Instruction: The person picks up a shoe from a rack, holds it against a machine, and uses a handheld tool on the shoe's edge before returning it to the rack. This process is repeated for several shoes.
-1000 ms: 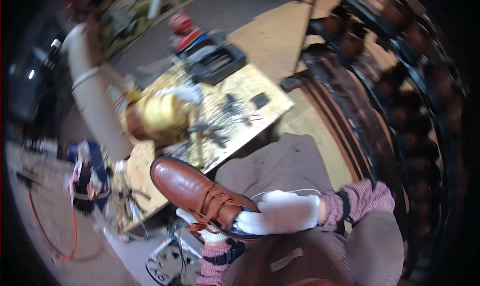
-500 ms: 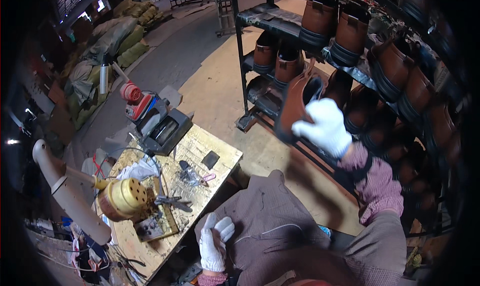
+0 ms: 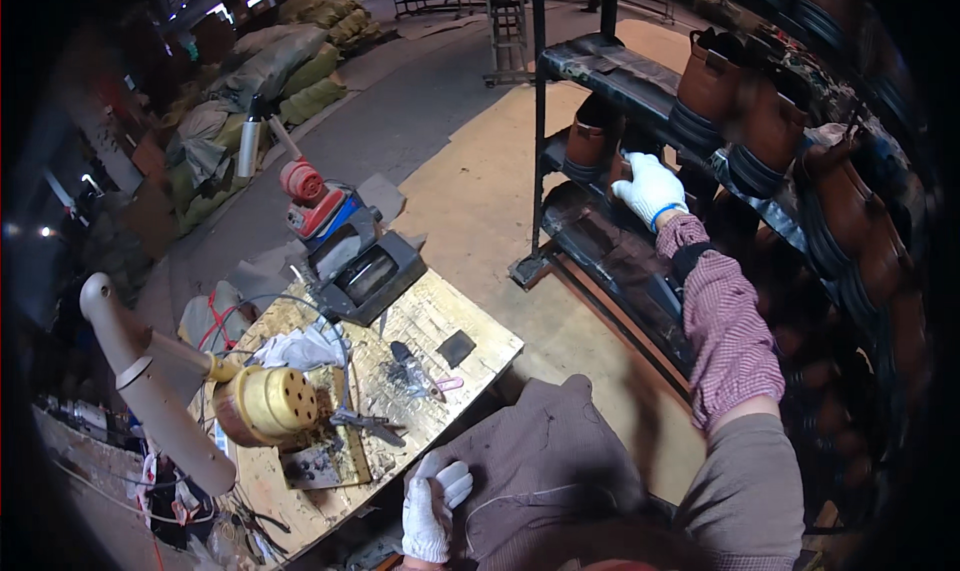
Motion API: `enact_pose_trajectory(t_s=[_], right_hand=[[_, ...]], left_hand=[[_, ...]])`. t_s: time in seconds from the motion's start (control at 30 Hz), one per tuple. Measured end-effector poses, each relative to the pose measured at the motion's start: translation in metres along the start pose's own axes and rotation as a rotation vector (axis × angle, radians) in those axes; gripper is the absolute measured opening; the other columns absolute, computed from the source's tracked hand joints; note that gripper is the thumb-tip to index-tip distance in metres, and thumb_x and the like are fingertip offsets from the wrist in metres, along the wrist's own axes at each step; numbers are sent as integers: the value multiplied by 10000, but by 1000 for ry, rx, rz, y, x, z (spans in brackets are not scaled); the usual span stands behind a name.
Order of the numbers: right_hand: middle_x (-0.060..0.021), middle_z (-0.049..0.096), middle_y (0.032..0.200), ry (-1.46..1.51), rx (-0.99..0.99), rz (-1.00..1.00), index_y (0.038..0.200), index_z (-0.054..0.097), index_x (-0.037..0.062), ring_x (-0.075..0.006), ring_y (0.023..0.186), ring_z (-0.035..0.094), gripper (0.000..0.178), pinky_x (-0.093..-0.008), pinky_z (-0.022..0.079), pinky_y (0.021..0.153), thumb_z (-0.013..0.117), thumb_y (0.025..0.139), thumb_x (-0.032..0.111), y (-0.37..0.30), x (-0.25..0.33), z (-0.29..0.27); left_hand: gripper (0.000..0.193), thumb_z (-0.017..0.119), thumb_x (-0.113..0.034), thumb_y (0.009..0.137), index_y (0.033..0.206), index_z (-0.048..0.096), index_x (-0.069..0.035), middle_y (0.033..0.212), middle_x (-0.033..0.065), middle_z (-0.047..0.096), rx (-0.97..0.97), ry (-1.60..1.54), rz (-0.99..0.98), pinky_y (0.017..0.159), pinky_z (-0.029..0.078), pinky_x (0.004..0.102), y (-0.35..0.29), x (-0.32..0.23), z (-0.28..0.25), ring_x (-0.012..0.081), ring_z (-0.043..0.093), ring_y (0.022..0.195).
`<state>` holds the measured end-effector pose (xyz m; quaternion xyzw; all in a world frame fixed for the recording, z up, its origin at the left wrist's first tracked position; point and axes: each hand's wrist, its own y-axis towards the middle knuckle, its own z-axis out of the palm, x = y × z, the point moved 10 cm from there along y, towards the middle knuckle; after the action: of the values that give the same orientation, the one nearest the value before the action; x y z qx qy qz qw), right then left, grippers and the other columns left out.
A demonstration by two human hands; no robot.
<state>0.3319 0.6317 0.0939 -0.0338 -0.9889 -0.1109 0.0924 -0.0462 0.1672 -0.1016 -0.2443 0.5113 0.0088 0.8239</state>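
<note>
My right hand (image 3: 652, 188), in a white knit glove, reaches to the rack's middle shelf. Its fingers are curled round a brown leather boot (image 3: 617, 168), mostly hidden behind the glove. Beside it stands another brown boot (image 3: 592, 139) with a dark sole. Two more boots, one of them a brown boot (image 3: 708, 91) with a pull tab, stand on the shelf above. My left hand (image 3: 435, 506), gloved too, rests by my lap at the brown apron (image 3: 545, 446). Its fingers are loosely bent, thumb apart, holding nothing.
A wooden bench (image 3: 480, 326) at left carries pliers (image 3: 368, 426), a dark square pad (image 3: 456, 348) and a black-and-red machine (image 3: 365, 271). A yellow round fixture (image 3: 270, 403) with a beige duct stands at its near end. The rack's dark post (image 3: 538, 161) rises close to my reach.
My right hand has gone from holding a boot in front of the rack to farther back at the middle shelf. The view has shifted right. My left hand stays by my lap.
</note>
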Motion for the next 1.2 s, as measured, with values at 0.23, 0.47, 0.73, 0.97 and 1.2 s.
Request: enact_pose_trajectory(t_s=[0.23, 0.47, 0.73, 0.97, 1.2], right_hand=[[-197, 771, 1048, -64, 13, -392, 1051, 775, 57, -397, 994, 752, 390, -497, 595, 860, 736, 935, 428, -95, 74, 8], [-126, 677, 776, 1164, 148, -288, 902, 740, 11, -315, 696, 683, 306, -394, 555, 674, 871, 824, 276, -243, 103, -71], [-101, 775, 1109, 569, 255, -1841, 1108, 803, 130, -187, 507, 601, 318, -339, 499, 513, 802, 856, 325, -507, 234, -135], [-198, 737, 1353, 742, 363, -1558, 1312, 761, 59, -233, 631, 681, 499, -365, 551, 619, 782, 877, 303, -491, 253, -103], [-188, 746, 1355, 601, 437, -1257, 1268, 779, 55, -333, 996, 746, 451, -422, 539, 810, 831, 871, 264, -480, 216, -62]], left_hand=[[780, 540, -489, 1137, 1669, 340, 46, 1461, 313, 638, 48, -124, 32, 1146, 527, 501, -33, -10, 21, 382, 697, 1276], [763, 476, -473, 1169, 1700, 275, 36, 1546, 274, 583, 225, -147, -8, 1201, 469, 443, -57, -9, 37, 337, 630, 1379], [801, 395, -677, 1121, 1676, 342, -101, 1651, 142, 470, 91, -338, 208, 1241, 429, 503, -88, -17, -26, 326, 477, 1500], [566, 488, -536, 1132, 1527, 556, -136, 1399, 103, 690, 13, -1033, 401, 1101, 570, 504, -61, 29, -181, 328, 699, 1215], [545, 559, -535, 1115, 1531, 602, -185, 1492, 69, 677, 245, -983, 560, 1148, 536, 539, -22, -32, -229, 336, 664, 1346]])
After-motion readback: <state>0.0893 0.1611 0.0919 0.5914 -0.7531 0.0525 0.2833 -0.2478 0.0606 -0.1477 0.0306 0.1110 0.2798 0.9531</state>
